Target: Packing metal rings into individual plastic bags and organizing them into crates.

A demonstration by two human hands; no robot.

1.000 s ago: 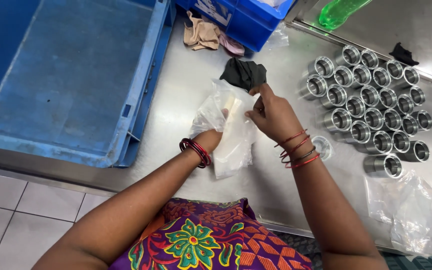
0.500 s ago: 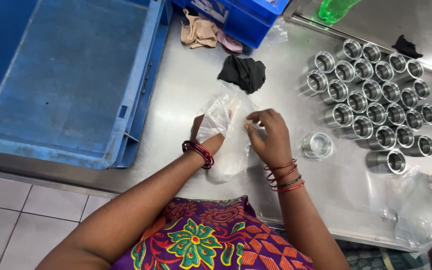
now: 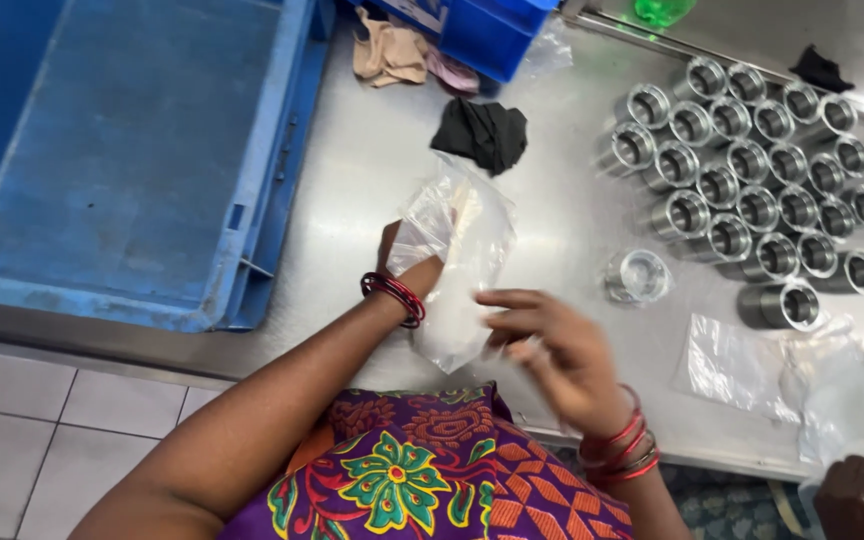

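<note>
Clear plastic bag [image 3: 457,265] is pinched in the left hand [image 3: 407,265] above the steel table [image 3: 372,170]; the right hand [image 3: 552,350], open and seemingly empty, hovers beside it. One wrapped fitting [image 3: 638,276] lies apart; the steel fittings [image 3: 752,190] remain unbagged

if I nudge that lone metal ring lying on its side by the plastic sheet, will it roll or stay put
The ring would probably roll: it lies on its round side on a smooth steel table. It looks like thick-walled metal, so likely heavy for its size, rigid, and perhaps slippery.
</note>
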